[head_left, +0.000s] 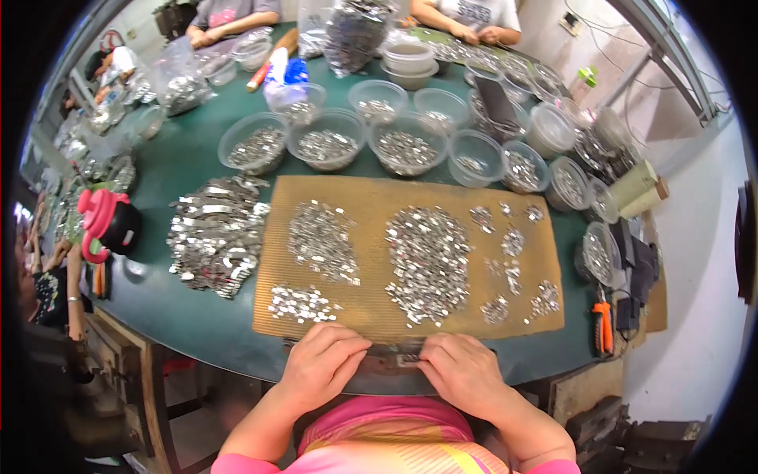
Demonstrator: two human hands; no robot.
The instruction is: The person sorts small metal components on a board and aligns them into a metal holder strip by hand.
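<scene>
At the table's front edge, both hands rest at a dark metal bar [387, 359] that runs between them. The fingers of my left hand [318, 367] are curled together at its left end. My right hand [462, 367] pinches at the other end; what sits between its fingertips is too small to name. Just beyond the hands lies a tan ribbed mat [371, 237]. It bears a large heap of small silvery metal pieces [429, 265], a second heap [322, 241] to the left, a spread of shinier pieces [302, 303], and several small piles at right.
A mound of metal strips [217, 233] lies left of the mat. Behind it stand clear plastic tubs [328, 141] of metal parts. A pink-lidded black mug [110, 221] is at far left, orange-handled pliers [603, 328] at right. Other people [474, 20] work across the green table [170, 142].
</scene>
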